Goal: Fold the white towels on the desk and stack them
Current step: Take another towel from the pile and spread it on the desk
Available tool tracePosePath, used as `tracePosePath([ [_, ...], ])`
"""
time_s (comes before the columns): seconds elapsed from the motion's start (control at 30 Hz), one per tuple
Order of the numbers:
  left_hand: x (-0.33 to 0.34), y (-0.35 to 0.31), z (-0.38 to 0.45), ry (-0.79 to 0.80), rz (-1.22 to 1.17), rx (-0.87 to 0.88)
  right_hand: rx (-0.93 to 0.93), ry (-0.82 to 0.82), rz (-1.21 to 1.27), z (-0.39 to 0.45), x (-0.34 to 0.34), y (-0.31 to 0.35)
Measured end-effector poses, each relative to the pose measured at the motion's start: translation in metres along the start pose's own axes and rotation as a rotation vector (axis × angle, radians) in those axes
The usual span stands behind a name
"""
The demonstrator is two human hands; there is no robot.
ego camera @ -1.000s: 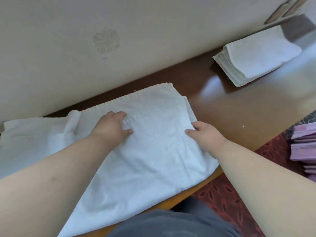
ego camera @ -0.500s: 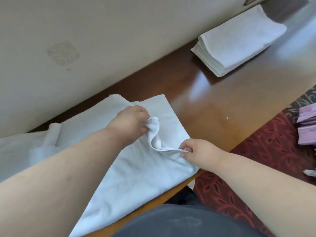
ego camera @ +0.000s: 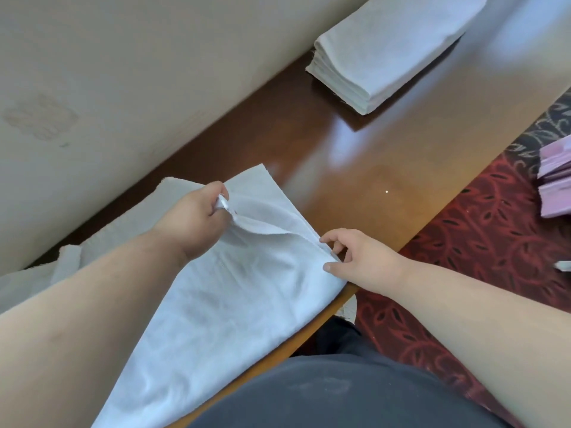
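Observation:
A white towel [ego camera: 234, 291] lies unfolded on the brown wooden desk [ego camera: 370, 156], draping over the near edge. My left hand [ego camera: 194, 217] grips a lifted fold of its top layer near the far end. At the towel's right edge, my right hand [ego camera: 355, 254] has its fingers curled, with fingertips touching the cloth; whether it pinches the edge is not plain. A stack of folded white towels [ego camera: 392, 47] sits at the far right against the wall. More white cloth [ego camera: 27, 282] lies at the left.
A beige wall [ego camera: 123, 72] runs along the desk's far side. Beside the desk on the right, red patterned carpet [ego camera: 482, 248] covers the floor, with pink items [ego camera: 556, 180] stacked there. My dark-clothed lap [ego camera: 340, 396] is under the near edge.
My left hand has gone from lying flat on the towel to gripping and lifting a fold of it. My right hand shifted along the right edge. The view swung right.

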State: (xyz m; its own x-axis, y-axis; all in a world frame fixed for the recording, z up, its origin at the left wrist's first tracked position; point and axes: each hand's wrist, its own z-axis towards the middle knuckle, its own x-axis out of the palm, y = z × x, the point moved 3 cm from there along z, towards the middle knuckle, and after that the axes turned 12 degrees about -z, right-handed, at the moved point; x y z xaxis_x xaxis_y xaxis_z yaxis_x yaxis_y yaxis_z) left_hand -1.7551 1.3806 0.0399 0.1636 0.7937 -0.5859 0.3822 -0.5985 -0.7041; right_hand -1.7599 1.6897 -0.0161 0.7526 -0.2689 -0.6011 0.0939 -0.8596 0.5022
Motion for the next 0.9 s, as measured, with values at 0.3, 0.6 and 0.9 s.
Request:
tracePosePath([
  [0.3,-0.009,0.011,-0.016,-0.152,-0.004,0.045,0.072,0.250,-0.028,0.004,-0.016,0.014],
  [0.6,-0.001,0.017,0.033,-0.194,0.211,-0.136,0.007,0.197,-0.145,-0.008,-0.002,-0.009],
  [0.9,0.010,-0.001,0.082,-0.050,0.379,-0.027,0.122,0.056,0.052,-0.006,0.013,-0.002],
])
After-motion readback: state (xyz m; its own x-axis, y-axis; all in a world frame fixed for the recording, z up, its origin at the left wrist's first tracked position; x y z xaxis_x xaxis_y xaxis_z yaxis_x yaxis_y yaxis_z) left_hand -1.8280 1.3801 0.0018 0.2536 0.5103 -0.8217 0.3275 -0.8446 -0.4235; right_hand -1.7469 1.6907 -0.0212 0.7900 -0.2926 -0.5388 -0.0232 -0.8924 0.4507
